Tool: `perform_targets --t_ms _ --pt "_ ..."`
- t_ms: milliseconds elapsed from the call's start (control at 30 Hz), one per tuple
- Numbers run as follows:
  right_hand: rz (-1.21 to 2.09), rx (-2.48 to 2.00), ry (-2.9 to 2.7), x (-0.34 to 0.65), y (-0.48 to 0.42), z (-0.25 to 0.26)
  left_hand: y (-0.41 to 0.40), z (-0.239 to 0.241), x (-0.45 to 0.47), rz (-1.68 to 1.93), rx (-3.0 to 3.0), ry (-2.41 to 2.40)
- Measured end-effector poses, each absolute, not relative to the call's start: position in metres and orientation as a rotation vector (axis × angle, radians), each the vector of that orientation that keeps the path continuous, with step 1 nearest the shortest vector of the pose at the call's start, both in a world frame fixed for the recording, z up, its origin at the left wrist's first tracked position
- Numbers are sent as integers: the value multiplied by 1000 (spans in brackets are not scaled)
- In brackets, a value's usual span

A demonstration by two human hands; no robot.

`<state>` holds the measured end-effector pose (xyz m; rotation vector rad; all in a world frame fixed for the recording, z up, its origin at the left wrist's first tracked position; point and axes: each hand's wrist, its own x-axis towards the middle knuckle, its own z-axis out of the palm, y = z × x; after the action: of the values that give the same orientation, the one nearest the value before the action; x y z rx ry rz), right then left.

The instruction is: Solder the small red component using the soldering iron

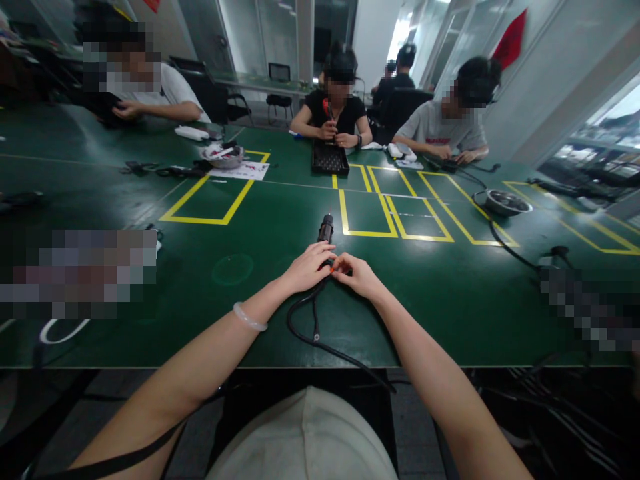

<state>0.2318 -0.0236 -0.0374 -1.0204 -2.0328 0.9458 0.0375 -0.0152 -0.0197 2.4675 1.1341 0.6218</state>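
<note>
A black cylindrical tool or connector (326, 228) lies on the green table with its narrow tip pointing away from me. My left hand (311, 265) is closed over its near part, hiding that section. Close beside it, my right hand (353, 273) pinches at the near end, where a small orange piece (332, 269) shows between the fingertips. What exactly that piece is, I cannot make out. From under my hands runs a black cable (295, 328), looping on the table and passing over the front edge. A shorter black lead ends in a small metal ring (316, 338).
Yellow tape rectangles (370, 234) mark the green table (190, 340). A metal bowl (509, 203) stands at the right, a basket of small items (223, 156) at the back left. Across the table, a person works at a black tray (330, 160). Other people sit on both sides.
</note>
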Motion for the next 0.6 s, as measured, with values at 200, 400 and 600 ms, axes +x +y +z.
perform_targets --t_ms 200,400,600 --pt "846 -992 -2055 232 -23 -38 -14 -21 37 615 2470 1112" --pt "877 -1017 -2049 231 -25 -36 -13 -19 35 629 2404 1115" --pt "889 -1029 -2039 231 -24 -37 -10 -22 34 605 2457 1095"
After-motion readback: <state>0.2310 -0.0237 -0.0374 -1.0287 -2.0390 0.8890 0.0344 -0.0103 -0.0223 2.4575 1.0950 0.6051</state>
